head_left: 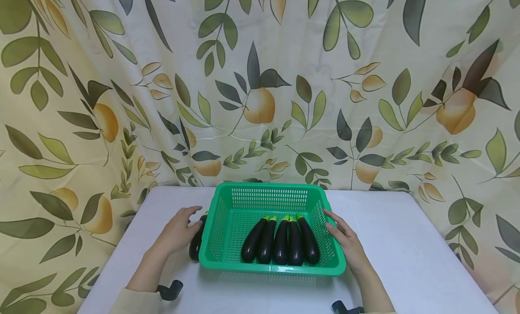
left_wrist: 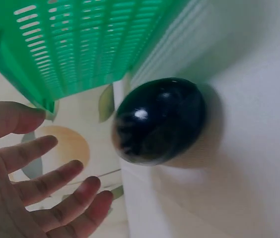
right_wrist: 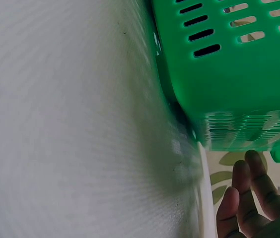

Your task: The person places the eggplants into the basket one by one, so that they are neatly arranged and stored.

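Note:
A green plastic basket (head_left: 270,269) stands on the table, and several dark purple eggplants (head_left: 280,242) lie side by side in it. One more eggplant (head_left: 197,242) lies outside, beside the basket's left wall and partly hidden by my left hand (head_left: 178,230). In the left wrist view, the fingers of that hand are spread and apart from the eggplant's rounded end (left_wrist: 161,121). My right hand (head_left: 347,242) is at the basket's right rim, its fingertips over the edge. Extended fingers (right_wrist: 246,198) show outside the basket in the right wrist view; whether they press it, I cannot tell.
A white cloth covers the table (head_left: 406,251). Behind it hangs a curtain (head_left: 300,124) printed with leaves and fruit. Black devices (head_left: 170,290) are worn at both wrists.

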A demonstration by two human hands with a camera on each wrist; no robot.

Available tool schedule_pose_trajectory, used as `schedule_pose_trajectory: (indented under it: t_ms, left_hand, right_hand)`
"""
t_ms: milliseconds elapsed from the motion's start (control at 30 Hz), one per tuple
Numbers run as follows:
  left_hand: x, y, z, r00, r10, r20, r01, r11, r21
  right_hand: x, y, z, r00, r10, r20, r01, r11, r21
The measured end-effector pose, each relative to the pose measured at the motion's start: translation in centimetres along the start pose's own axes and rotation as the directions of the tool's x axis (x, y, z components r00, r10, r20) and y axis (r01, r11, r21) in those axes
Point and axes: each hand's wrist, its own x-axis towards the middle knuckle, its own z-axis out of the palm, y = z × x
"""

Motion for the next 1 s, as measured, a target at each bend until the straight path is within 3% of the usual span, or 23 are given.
schedule_pose_trajectory:
  t_ms: [533, 1000]
  left_hand:
    - [0.2, -1.3, 1.4, 0.996, -0.065, 0.060, 0.063, 0.998, 0.024]
    - [0.2, -1.5, 2.1, 0.994, -0.072, 0.079, 0.069, 0.997, 0.039]
  right_hand:
    - [-0.1, -0.1, 0.0, 1.000, -0.007, 0.002, 0.007, 1.000, 0.007]
    - [-0.1, -0.1, -0.1, 1.000, 0.003, 0.004, -0.003, 1.000, -0.012]
